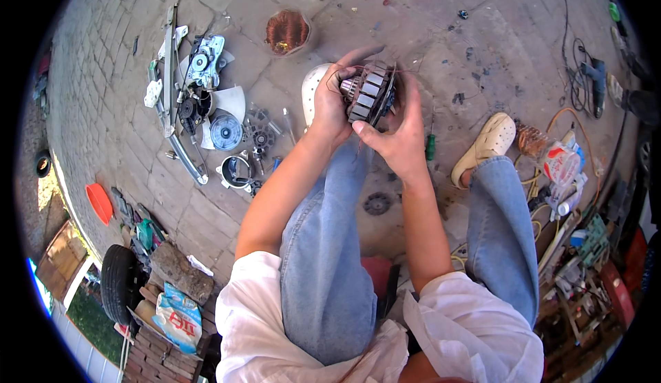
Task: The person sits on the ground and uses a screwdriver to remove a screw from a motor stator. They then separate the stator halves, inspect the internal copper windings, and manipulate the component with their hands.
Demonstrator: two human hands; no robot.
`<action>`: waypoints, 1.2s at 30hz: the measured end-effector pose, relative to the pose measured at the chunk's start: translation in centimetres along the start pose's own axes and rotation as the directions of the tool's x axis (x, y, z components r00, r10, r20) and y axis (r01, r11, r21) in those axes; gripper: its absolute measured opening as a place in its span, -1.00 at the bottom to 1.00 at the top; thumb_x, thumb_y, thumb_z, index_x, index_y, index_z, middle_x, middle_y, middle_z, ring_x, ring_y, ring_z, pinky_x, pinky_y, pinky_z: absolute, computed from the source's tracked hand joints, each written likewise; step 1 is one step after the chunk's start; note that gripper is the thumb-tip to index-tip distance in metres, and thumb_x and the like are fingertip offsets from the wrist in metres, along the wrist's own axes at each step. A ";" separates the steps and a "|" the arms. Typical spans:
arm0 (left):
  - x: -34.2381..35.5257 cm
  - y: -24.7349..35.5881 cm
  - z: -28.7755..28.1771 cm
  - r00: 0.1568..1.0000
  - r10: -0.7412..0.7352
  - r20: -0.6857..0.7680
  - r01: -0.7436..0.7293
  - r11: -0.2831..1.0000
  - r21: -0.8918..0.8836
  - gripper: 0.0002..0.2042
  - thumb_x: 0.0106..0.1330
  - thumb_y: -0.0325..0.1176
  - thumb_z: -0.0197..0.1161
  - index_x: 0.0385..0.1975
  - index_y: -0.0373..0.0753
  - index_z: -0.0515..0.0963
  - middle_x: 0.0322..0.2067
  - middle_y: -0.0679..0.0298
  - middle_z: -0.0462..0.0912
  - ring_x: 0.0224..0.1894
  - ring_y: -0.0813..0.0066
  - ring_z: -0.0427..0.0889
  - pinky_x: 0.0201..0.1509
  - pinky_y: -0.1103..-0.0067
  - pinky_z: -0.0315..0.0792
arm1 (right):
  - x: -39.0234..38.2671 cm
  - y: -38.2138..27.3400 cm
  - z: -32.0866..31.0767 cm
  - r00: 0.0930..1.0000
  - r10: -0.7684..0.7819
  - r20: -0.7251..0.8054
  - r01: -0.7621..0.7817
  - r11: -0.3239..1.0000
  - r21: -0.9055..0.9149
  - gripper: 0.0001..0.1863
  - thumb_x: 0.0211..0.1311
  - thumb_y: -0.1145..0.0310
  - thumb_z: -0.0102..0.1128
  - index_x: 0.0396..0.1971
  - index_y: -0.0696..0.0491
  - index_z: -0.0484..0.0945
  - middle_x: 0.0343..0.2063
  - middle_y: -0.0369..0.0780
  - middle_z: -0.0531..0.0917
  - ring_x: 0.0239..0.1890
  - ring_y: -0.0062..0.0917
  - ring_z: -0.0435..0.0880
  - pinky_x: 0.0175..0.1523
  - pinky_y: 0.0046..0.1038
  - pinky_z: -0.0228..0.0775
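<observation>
Between my legs I hold up a dark cylindrical motor part (368, 94) with flat silvery segments round it and thin wires. My left hand (334, 111) grips its left side, fingers curled over the finned end. My right hand (403, 135) is closed on the right side, with the thumb on its lower edge. Left of my hands on the pavement lie small metal motor parts (261, 135), an open metal housing (234, 173) and a blue pulley disc (225, 131). A green screwdriver (430, 147) lies right of my right hand, and a bundle of copper wire (286, 32) lies beyond them.
A long metal mechanism (167, 87) lies at the left, with an orange dish (99, 203) and tyre (113, 286) farther out. At right are a corded power tool (595, 90), bottles (558, 162), hoses and cluttered hardware (585, 238). My sandalled feet (485, 145) flank the work area.
</observation>
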State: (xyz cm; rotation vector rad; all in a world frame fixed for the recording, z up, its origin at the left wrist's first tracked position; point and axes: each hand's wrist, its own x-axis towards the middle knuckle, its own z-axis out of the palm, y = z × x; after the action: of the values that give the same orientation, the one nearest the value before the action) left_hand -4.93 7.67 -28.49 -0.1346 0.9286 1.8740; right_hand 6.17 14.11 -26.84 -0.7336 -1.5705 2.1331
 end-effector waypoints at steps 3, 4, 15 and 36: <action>0.1 -0.1 -0.1 1.000 -0.019 -0.017 0.020 0.999 0.040 -0.44 0.17 -0.23 -0.09 0.16 -0.39 0.38 -0.06 0.02 0.60 -0.08 0.27 0.63 0.10 0.41 0.51 | 0.1 0.8 -0.4 1.000 0.016 0.009 -0.017 0.994 0.112 0.10 -0.18 0.52 0.45 0.36 0.21 -0.09 0.24 -0.02 0.23 0.28 -0.29 0.30 0.35 -0.26 0.19; 0.1 -0.1 0.0 1.000 -0.010 -0.026 0.012 0.998 0.059 -0.45 0.20 -0.22 -0.11 0.16 -0.39 0.38 -0.06 0.02 0.60 -0.07 0.28 0.62 0.11 0.41 0.50 | 0.1 1.1 -0.5 1.000 0.017 0.012 -0.019 0.991 0.136 0.08 -0.17 0.52 0.44 0.36 0.21 -0.08 0.24 -0.03 0.23 0.28 -0.29 0.29 0.35 -0.27 0.19; -0.5 -0.2 0.4 0.998 0.065 -0.005 -0.055 0.877 0.477 -0.39 0.46 0.05 -0.27 0.14 -0.40 0.43 0.04 0.11 0.56 0.12 0.39 0.47 0.22 0.45 0.26 | -0.7 3.1 -3.8 0.912 0.406 -0.062 -0.283 0.730 0.622 -0.16 -0.08 -0.03 0.29 0.20 0.12 0.31 0.05 -0.16 0.51 0.07 -0.34 0.54 0.05 -0.31 0.50; -1.5 0.5 1.8 0.931 0.077 0.357 -0.357 0.400 0.844 -0.22 0.04 -0.15 0.46 0.26 -0.33 0.29 0.15 0.07 0.40 0.27 0.23 0.37 0.35 0.38 0.20 | -1.6 4.5 -7.2 0.958 0.258 0.128 -0.159 0.105 0.982 -0.06 -0.11 -0.16 0.23 0.32 -0.09 0.19 0.26 -0.12 0.32 0.29 -0.09 0.32 0.19 0.12 0.38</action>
State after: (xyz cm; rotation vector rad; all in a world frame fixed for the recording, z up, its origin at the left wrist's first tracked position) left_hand -4.08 7.61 -26.27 0.9446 1.7042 1.2929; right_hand 11.80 17.23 -32.54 -0.4784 0.3467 2.6104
